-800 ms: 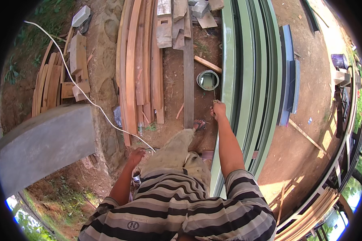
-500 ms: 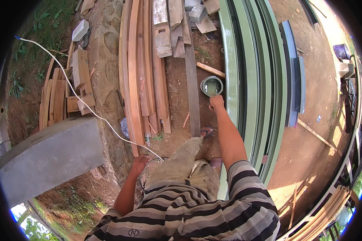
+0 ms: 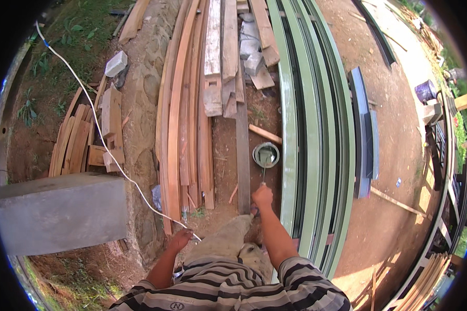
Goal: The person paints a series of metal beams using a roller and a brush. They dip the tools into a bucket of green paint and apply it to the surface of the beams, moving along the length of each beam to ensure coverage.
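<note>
A round paint bucket (image 3: 254, 157) with a dark rim and pale green liquid stands on the dirt, just left of the long green-painted beams (image 3: 290, 129). Its thin metal shaft reaching into the bucket, a paint roller (image 3: 264, 173) is gripped in my right hand (image 3: 263, 196); the head is down in the bucket and hard to make out. My left hand (image 3: 181, 240) is low beside my left thigh, fingers partly hidden, close to a white cable (image 3: 135, 184). Whether it holds anything cannot be seen.
Reddish planks (image 3: 188, 103) lie lengthwise left of centre, beside a grey board (image 3: 242, 155). Concrete blocks (image 3: 253, 62) lie at the far end. A concrete slab (image 3: 62, 215) juts in at left. Blue-grey metal profiles (image 3: 362, 135) lie right of the beams.
The view has tipped, so the scene sits lower. My right hand has drawn back from the bucket's rim, baring the roller's shaft. My left hand stays near my thigh.
</note>
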Tool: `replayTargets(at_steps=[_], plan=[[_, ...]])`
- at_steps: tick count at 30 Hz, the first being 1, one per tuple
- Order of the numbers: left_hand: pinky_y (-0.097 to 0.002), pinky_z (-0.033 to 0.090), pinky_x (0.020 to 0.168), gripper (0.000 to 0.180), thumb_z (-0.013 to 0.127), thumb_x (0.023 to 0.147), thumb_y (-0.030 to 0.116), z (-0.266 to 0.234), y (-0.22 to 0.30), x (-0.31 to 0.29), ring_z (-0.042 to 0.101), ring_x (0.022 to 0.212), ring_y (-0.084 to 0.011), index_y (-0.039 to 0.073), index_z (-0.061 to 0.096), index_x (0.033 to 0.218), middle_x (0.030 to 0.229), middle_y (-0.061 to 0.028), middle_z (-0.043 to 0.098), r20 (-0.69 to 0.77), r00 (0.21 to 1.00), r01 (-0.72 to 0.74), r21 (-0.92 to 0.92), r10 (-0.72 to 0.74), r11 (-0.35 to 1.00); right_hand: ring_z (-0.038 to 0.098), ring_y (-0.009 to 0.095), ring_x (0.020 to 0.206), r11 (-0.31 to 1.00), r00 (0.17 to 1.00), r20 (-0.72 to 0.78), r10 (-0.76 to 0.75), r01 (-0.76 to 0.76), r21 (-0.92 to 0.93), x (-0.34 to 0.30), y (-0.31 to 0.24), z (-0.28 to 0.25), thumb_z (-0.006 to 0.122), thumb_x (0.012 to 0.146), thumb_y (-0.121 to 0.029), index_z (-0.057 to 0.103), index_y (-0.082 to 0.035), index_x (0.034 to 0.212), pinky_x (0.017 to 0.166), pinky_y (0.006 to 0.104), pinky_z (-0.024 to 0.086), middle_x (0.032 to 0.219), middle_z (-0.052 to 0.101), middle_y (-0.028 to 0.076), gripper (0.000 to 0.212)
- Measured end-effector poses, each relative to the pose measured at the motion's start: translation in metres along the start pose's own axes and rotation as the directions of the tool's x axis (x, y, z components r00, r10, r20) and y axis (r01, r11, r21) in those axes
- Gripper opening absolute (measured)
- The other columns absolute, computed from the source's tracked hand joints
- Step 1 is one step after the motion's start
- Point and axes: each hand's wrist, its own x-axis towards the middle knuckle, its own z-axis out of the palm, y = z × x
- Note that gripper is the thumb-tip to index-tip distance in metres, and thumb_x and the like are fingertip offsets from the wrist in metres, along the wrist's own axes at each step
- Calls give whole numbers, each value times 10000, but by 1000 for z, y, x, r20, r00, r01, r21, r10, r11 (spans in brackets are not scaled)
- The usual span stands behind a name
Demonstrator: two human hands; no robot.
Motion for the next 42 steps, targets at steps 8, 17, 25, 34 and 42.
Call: replayTargets(at_steps=[8, 17, 25, 34, 42], plan=[[-344, 494, 840, 425, 616, 906, 349, -17, -11, 22, 652, 905, -233, -1, 642, 1145, 959, -139, 693, -82, 985, -142, 107, 151, 984, 659, 367, 1051, 971, 995, 99, -31, 54, -234, 79, 10, -2, 458, 943, -251, 662, -3, 1070, 875, 451, 549, 1105, 671, 232, 345], [-330, 532, 646, 422, 612, 904, 373, -32, -57, 1, 670, 779, -190, 36, 664, 1153, 938, -114, 708, -98, 988, 132, 155, -118, 979, 652, 390, 1042, 983, 997, 52, -56, 64, -170, 67, 27, -13, 536, 888, -248, 661, 10, 1041, 883, 456, 539, 1112, 652, 254, 325], [-373, 510, 655, 353, 600, 902, 368, -15, -61, 57, 653, 704, -222, 29, 684, 953, 768, -105, 678, 17, 996, -92, 275, 91, 957, 642, 432, 1012, 989, 999, 22, -44, 46, -142, -32, 75, -12, 496, 905, -278, 652, 12, 1027, 870, 481, 534, 1072, 625, 282, 351], [-309, 495, 757, 345, 552, 974, 306, 6, 81, 47, 619, 845, -168, 13, 625, 1142, 955, -77, 656, 128, 931, -362, 234, 341, 902, 657, 427, 990, 994, 999, 22, -27, 29, -109, -40, 78, -24, 624, 781, -144, 683, -40, 1029, 840, 476, 558, 1025, 668, 264, 275], [-286, 464, 633, 317, 586, 937, 261, 1, 32, 46, 589, 717, -153, -13, 642, 1086, 828, -70, 635, 99, 992, -92, 156, 77, 983, 638, 423, 1016, 998, 999, 31, -30, 32, -62, -76, 69, -53, 569, 894, -217, 649, -30, 1082, 875, 458, 534, 1070, 630, 265, 277]])
